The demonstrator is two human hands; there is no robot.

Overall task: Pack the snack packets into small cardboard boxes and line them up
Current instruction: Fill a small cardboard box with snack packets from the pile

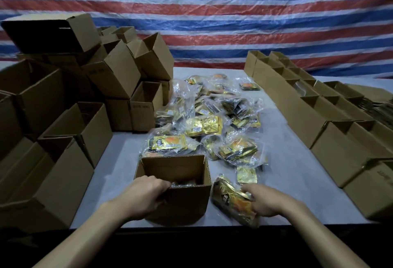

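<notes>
A small open cardboard box (187,201) stands at the table's near edge, with packets dimly visible inside. My left hand (144,193) grips its near left rim, fingers curled over the edge. To the right of the box, my right hand (265,200) holds a bundle of gold and orange snack packets (231,201) lying on the table. A single gold packet (246,174) lies just beyond it. A large heap of bagged snack packets (208,118) covers the middle of the table.
Empty open cardboard boxes (85,97) are piled high along the left side. Rows of small boxes (319,106) run along the right side, back to front. A striped tarp (255,23) with a paper sign hangs behind the grey table (297,161).
</notes>
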